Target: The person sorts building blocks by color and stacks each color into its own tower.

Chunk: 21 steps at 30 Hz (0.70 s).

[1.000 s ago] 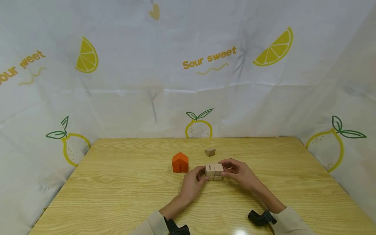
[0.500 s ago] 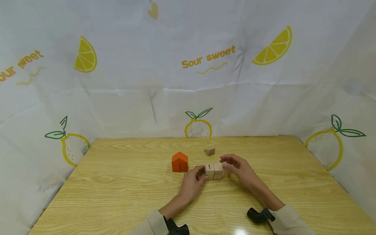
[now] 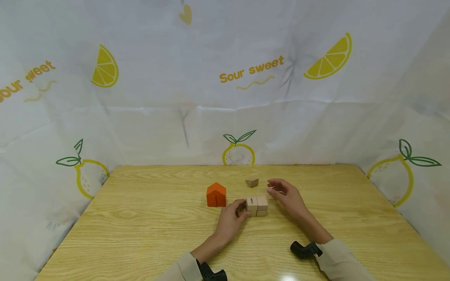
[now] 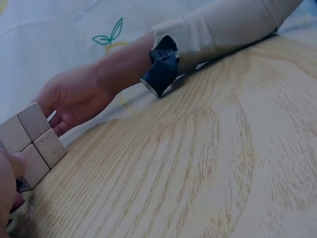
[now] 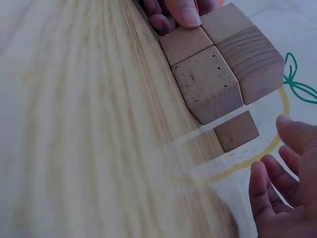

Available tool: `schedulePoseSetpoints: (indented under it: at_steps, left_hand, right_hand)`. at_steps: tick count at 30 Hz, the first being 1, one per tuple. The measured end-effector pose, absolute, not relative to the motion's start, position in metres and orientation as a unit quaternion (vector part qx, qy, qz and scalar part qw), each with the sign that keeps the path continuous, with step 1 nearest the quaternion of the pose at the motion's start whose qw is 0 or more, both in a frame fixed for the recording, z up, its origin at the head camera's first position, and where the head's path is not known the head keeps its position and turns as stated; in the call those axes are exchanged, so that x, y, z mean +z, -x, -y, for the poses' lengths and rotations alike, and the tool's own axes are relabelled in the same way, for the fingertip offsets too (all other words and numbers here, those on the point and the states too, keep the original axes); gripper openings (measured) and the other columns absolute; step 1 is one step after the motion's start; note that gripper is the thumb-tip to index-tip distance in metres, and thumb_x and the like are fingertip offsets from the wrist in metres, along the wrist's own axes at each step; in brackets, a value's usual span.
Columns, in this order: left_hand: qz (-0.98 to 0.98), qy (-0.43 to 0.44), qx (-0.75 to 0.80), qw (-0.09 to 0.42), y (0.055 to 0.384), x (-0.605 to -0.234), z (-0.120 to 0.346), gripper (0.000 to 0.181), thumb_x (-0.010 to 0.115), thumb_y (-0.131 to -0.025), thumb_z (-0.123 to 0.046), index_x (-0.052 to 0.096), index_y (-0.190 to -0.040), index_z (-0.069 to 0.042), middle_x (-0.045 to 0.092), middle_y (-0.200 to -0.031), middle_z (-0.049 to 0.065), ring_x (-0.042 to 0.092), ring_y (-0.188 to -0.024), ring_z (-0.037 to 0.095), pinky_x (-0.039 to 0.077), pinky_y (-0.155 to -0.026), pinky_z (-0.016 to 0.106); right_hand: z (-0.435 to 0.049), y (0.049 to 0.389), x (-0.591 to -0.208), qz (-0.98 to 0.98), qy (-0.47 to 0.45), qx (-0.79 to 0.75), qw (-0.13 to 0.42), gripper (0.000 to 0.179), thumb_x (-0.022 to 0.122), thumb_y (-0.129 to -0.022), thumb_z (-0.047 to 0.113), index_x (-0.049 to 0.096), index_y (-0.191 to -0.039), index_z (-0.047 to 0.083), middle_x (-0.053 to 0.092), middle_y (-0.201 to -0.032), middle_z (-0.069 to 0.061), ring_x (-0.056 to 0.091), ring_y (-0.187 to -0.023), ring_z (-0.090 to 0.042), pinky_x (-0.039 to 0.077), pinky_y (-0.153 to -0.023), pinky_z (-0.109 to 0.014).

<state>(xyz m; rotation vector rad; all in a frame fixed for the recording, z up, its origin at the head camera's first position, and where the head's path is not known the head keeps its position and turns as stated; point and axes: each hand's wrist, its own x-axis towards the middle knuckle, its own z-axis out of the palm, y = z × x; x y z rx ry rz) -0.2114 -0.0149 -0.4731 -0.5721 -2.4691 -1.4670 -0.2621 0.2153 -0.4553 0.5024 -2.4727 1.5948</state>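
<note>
Plain wooden blocks [image 3: 257, 206] form a low stack, two wide and two high, on the table. My left hand [image 3: 230, 220] holds the stack's left side, thumb at the front and fingers behind, partly hidden. In the right wrist view its thumb [image 5: 190, 16] presses a front face of the blocks [image 5: 213, 62]. My right hand [image 3: 289, 198] is behind and right of the stack, apart from it, with loosely bent fingers and nothing in them. The right wrist view shows that hand [image 5: 285, 193] near a small wooden wedge [image 5: 237, 131].
An orange house-shaped group of blocks [image 3: 216, 195] stands left of the stack. Behind the stack lies the wooden wedge [image 3: 252, 182]. The wood-grain table [image 3: 147, 218] backs onto a white lemon-print cloth [image 3: 158, 128].
My right hand has let go of the stack's right side and moved back, away from me, toward the wedge. My left hand and the stack have stayed in place.
</note>
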Motion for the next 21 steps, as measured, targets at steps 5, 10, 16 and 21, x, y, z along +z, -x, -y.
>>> schedulePoseSetpoints:
  at_steps: [5, 10, 16, 21]
  left_hand:
    - [0.84, 0.193, -0.496, 0.107, 0.21, -0.472, 0.015, 0.033, 0.07, -0.089, -0.015, 0.064, -0.119, -0.003, 0.066, -0.09, 0.002, 0.046, -0.063, 0.002, 0.041, -0.058, 0.02]
    - [0.839, 0.197, -0.496, 0.11, 0.21, -0.473, 0.015, 0.033, 0.07, -0.088, -0.015, 0.064, -0.118, -0.004, 0.066, -0.088, 0.002, 0.046, -0.062, 0.002, 0.041, -0.057, 0.02]
    - [0.84, 0.198, -0.494, 0.111, 0.21, -0.474, 0.015, 0.033, 0.071, -0.088, -0.016, 0.065, -0.118, -0.004, 0.064, -0.084, -0.001, 0.046, -0.062, 0.002, 0.041, -0.058, 0.02]
    - [0.842, 0.197, -0.49, 0.112, 0.211, -0.474, 0.015, 0.033, 0.071, -0.088, -0.016, 0.065, -0.118, -0.005, 0.065, -0.087, 0.0, 0.046, -0.062, 0.002, 0.041, -0.058, 0.02]
  right_hand:
    - [-0.21, 0.271, -0.462, 0.83, -0.174, 0.522, 0.089, 0.044, 0.066, -0.093, 0.019, 0.054, -0.13, -0.002, 0.06, -0.117, -0.02, 0.06, -0.102, -0.031, 0.048, -0.085, -0.028]
    - [-0.201, 0.278, -0.463, 0.843, -0.165, 0.503, 0.096, 0.045, 0.068, -0.091, 0.021, 0.055, -0.127, -0.002, 0.062, -0.113, -0.019, 0.06, -0.099, -0.029, 0.049, -0.086, -0.035]
    - [-0.192, 0.282, -0.459, 0.857, -0.153, 0.485, 0.085, 0.047, 0.07, -0.09, 0.023, 0.054, -0.127, -0.001, 0.06, -0.114, -0.018, 0.06, -0.096, -0.029, 0.048, -0.084, -0.043]
    - [-0.184, 0.285, -0.452, 0.861, -0.121, 0.489, 0.067, 0.054, 0.07, -0.089, 0.033, 0.054, -0.128, 0.0, 0.059, -0.116, -0.017, 0.059, -0.099, -0.029, 0.049, -0.081, -0.042]
